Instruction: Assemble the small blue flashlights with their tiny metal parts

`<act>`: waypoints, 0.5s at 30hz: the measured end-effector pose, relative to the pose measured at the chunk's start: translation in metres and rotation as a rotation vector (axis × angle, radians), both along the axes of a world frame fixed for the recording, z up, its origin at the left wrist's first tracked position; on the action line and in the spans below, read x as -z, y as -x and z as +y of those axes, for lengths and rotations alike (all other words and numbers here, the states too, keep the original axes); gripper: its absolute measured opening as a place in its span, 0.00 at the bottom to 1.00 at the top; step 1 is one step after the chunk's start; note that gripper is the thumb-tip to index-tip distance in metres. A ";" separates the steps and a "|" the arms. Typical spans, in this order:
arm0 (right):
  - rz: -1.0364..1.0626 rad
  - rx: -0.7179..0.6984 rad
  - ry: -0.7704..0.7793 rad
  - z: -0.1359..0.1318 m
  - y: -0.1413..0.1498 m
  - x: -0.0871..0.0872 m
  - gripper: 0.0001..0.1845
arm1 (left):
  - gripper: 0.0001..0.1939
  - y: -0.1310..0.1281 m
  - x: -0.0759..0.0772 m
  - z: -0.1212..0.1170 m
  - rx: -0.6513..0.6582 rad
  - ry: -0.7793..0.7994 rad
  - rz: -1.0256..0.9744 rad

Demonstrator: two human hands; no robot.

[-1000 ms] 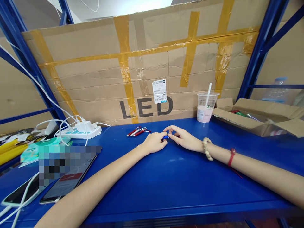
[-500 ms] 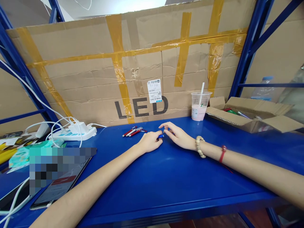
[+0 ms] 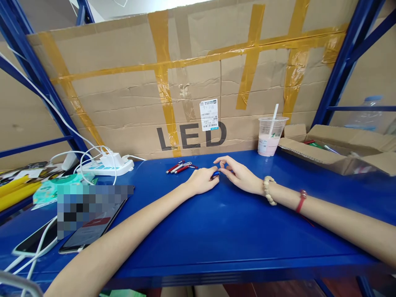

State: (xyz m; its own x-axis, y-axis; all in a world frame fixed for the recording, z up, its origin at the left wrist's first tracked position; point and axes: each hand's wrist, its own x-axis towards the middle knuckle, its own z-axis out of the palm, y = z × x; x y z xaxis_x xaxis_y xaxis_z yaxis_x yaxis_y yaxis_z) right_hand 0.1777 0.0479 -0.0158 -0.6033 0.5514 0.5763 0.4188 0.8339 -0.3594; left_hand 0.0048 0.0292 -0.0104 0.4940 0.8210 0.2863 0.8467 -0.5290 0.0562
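My left hand [image 3: 202, 180] rests low over the blue tabletop. It is closed on a small blue object [image 3: 215, 174], whose shiny end sticks out between thumb and fingers; the rest is hidden. From the right, my right hand [image 3: 236, 173] reaches in with curled fingers. Its thumb and a fingertip meet at the exposed end of the blue object, while the index finger arches over the left knuckles. Just beyond my left hand lie several slim red and silver pen-like pieces [image 3: 181, 167] with metal clips, in a loose group.
A plastic cup [image 3: 268, 142] with pink drink and straw stands back right, beside an open cardboard box [image 3: 324, 159]. At left are a white power strip [image 3: 123, 168], cables and a phone [image 3: 95, 225]. A taped cardboard sheet [image 3: 133, 103] walls off the back.
My right hand's thumb and fingers have closed in on the blue object's end. My left hand keeps its grip. The whole view has shifted slightly.
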 end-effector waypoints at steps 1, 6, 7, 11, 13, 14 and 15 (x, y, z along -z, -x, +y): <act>0.007 0.004 0.003 -0.001 0.000 0.000 0.16 | 0.14 0.000 0.000 0.000 -0.005 0.006 0.003; -0.014 -0.006 0.031 -0.004 0.000 -0.002 0.16 | 0.14 0.001 0.000 0.001 -0.024 0.022 0.002; -0.024 -0.020 0.041 -0.004 0.000 -0.002 0.16 | 0.14 0.002 0.000 0.001 -0.017 0.022 -0.002; 0.018 -0.041 0.096 -0.002 0.000 -0.002 0.16 | 0.12 0.002 0.001 0.002 -0.001 0.023 -0.020; 0.079 -0.051 0.134 -0.001 0.000 -0.001 0.16 | 0.10 0.003 0.001 0.002 0.004 0.022 -0.031; 0.104 -0.059 0.152 0.000 0.000 0.000 0.16 | 0.10 0.003 0.001 0.002 0.007 0.017 -0.034; 0.118 -0.070 0.168 0.001 0.000 0.000 0.16 | 0.09 0.003 0.001 0.002 0.008 0.008 -0.038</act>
State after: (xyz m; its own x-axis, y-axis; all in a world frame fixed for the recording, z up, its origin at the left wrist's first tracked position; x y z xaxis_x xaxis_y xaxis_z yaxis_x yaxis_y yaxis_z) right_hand 0.1774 0.0486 -0.0158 -0.5771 0.6051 0.5485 0.3092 0.7835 -0.5390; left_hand 0.0017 0.0310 -0.0117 0.4894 0.8195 0.2982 0.8398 -0.5350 0.0922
